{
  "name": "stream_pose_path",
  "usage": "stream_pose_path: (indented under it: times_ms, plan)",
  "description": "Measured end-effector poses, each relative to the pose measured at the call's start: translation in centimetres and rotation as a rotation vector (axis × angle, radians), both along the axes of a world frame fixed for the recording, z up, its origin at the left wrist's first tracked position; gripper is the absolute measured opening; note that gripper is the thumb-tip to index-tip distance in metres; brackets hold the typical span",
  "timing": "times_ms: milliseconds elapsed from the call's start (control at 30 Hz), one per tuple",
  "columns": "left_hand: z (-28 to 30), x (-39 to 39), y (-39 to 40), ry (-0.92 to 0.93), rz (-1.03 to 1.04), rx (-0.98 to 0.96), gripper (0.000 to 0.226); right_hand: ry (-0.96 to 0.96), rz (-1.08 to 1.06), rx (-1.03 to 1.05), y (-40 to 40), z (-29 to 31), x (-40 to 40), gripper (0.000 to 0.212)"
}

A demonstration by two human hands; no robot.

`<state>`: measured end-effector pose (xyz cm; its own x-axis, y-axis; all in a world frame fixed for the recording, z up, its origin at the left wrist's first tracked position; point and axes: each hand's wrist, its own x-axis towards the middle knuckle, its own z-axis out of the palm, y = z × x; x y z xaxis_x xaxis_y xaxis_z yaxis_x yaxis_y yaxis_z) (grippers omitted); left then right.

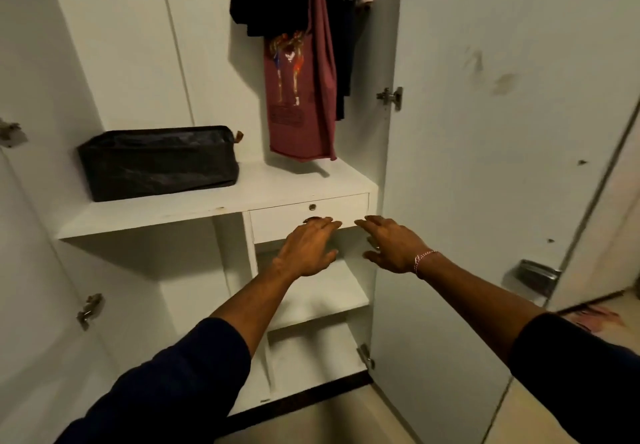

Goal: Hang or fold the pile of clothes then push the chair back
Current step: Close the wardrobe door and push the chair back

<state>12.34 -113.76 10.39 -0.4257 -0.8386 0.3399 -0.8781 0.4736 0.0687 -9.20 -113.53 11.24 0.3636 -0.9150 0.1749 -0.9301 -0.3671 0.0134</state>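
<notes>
The white wardrobe [114,62] stood open, its right door [485,166] swung wide; hung clothes, a maroon shirt [301,97] foremost, filled the rail side above the shelf [277,187] that carried a black storage bag [157,163]. No pile of clothes and no chair showed. Both hands reached toward the small drawer [294,216], the left hand [308,249] and right hand [391,246] with fingers straight, holding nothing. Probably the open door could catch an elbow, and a hasty reach might brush the maroon shirt askew.
</notes>
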Motion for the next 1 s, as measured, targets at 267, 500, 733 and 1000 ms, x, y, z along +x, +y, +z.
stream_pose_path:
  times_ms: [267, 500, 733, 1000]
  plan:
    - [1.4, -11.1, 2.5, 0.045, -0.147, 0.026, 0.066, -0.079, -0.238, -0.046, 5.5, 1.3, -13.1, 0.068]
    - [0.9, -21.6, 2.9, 0.104, -0.195, 0.092, 0.066, -0.291, -0.460, -0.610, 8.8, -0.2, -23.9, 0.018]
    - [1.8, -32.0, 4.4, 0.328, -0.223, 0.180, 0.077, -0.843, -0.481, -0.406, 8.1, -2.7, -33.0, 0.064]
    - [3.9, -39.3, 5.6, 0.757, -0.147, 0.298, 0.089, -1.097, -0.232, 0.041, 5.8, -2.2, -31.8, 0.106]
